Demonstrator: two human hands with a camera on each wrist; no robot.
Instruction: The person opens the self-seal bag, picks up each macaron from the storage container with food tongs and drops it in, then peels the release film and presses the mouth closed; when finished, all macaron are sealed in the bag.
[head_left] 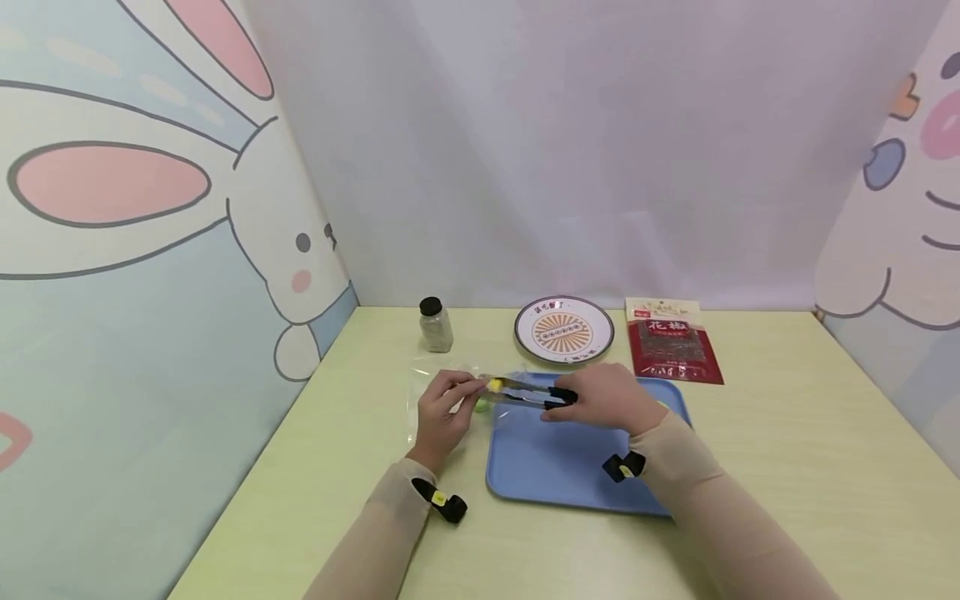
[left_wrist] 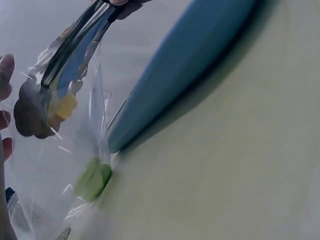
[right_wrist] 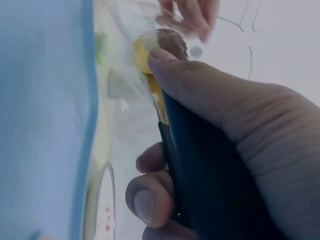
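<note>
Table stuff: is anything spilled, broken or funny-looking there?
Nothing stands out. The jar stands upright, the plate and red packet lie flat, the tray sits level. The right hand holds tongs at a clear bag that the left hand holds.

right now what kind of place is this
Probably a staged tabletop booth, not a real kitchen: cartoon rabbit panels wall in a pale table holding a blue tray, plate and spice packet.
</note>
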